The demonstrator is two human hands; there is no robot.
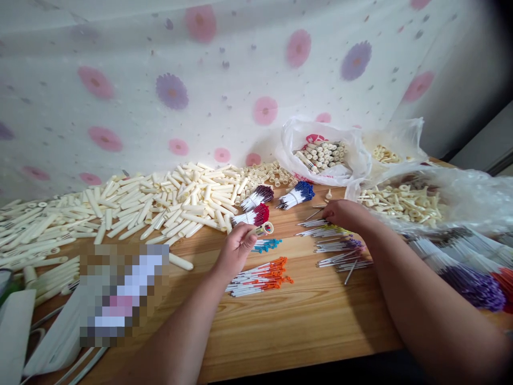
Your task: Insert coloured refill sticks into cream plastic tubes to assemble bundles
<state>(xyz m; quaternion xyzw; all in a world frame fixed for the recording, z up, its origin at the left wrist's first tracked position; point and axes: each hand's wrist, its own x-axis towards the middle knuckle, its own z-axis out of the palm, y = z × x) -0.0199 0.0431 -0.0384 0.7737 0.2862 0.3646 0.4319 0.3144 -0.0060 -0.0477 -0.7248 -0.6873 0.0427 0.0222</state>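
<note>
My left hand (235,251) is closed around a cream pen barrel (265,229), its open end facing right. Small coloured tips, red and blue among them, show inside that opening. Farther right, my right hand (342,215) pinches with the fingertips at a thin pen refill (313,214); the fingers partly hide it. Just below that hand lie white refills with yellow ends (332,231) and others with purple ends (340,244). Near my left hand are blue-ended refills (267,245), orange-ended refills (262,276) and a bundle with red ends (253,215).
Cream barrels (160,200) are heaped along the back left. Dark-blue-ended refills (297,195) lie bundled behind. Plastic bags (363,160) of cream parts stand at the back right, above purple-ended bundles (467,283). White cables (86,361) and a blurred-out object (124,294) are front left.
</note>
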